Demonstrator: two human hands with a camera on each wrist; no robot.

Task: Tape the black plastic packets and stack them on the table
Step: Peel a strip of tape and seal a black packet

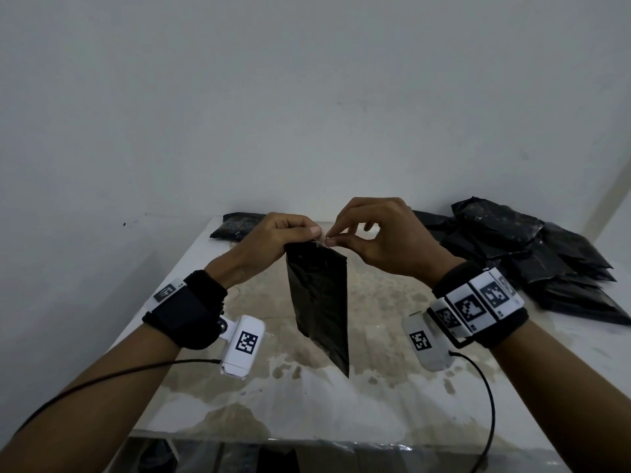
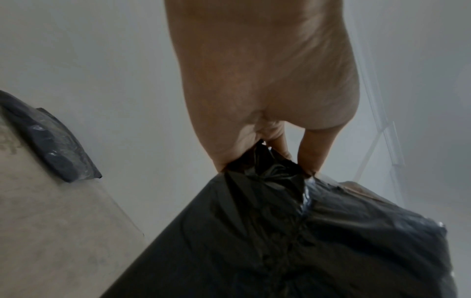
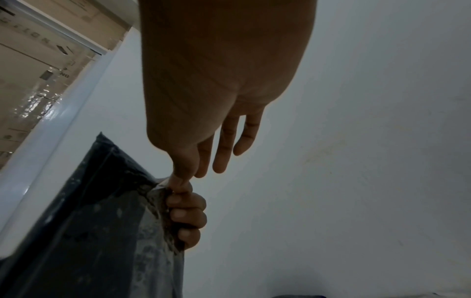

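Hanging in mid-air above the table (image 1: 392, 397), the black packet (image 1: 321, 302) is gripped at its gathered top by the left hand (image 1: 273, 240), while the right hand (image 1: 382, 233) pinches a bit of clear tape (image 1: 323, 238) at that top; a heap of packets (image 1: 532, 254) lies far right and a single packet (image 1: 235, 225) far left.

From the left wrist, curled fingers (image 2: 311, 149) bunch the packet's (image 2: 293, 242) neck.

From the right wrist, thumb and forefinger pinch at the top edge of the packet (image 3: 84, 231), the other fingers (image 3: 224, 145) loose.
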